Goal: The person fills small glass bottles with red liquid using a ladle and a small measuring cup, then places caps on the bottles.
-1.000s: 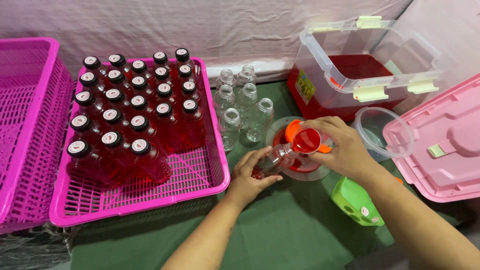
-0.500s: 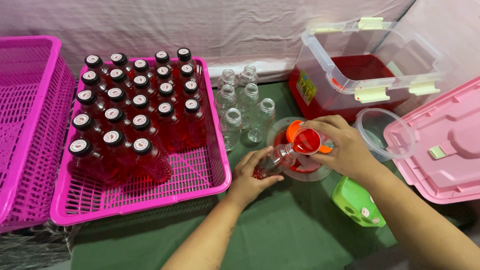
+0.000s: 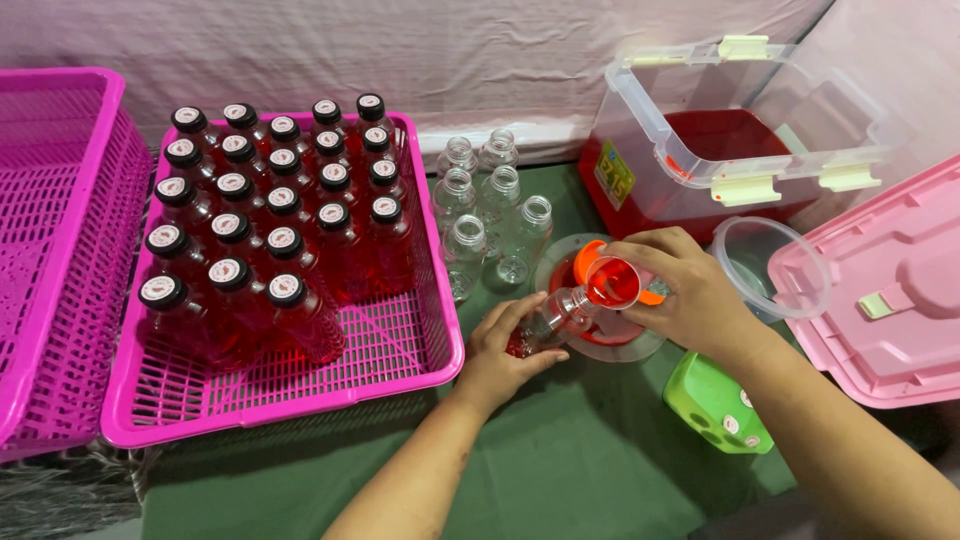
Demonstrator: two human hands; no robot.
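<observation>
My left hand [image 3: 505, 350] grips a small clear bottle [image 3: 553, 318], tilted, with red liquid at its lower end. My right hand [image 3: 685, 290] holds a small clear cup of red liquid [image 3: 613, 281] right at the bottle's mouth, over an orange funnel [image 3: 586, 258] and a round clear bowl [image 3: 640, 347]. Just behind them stand several empty clear bottles [image 3: 490, 205]. To the left, a pink basket [image 3: 400, 345] carries several capped bottles of red liquid [image 3: 270, 215].
A second pink basket [image 3: 55, 250] sits at far left. A clear tub of red liquid [image 3: 740, 140] stands at back right, with a round clear lid [image 3: 770, 268] and a pink box lid [image 3: 880, 290] beside it. A green object [image 3: 715, 405] lies near my right forearm.
Both hands stay over the bowl with bottle and cup; only small shifts show.
</observation>
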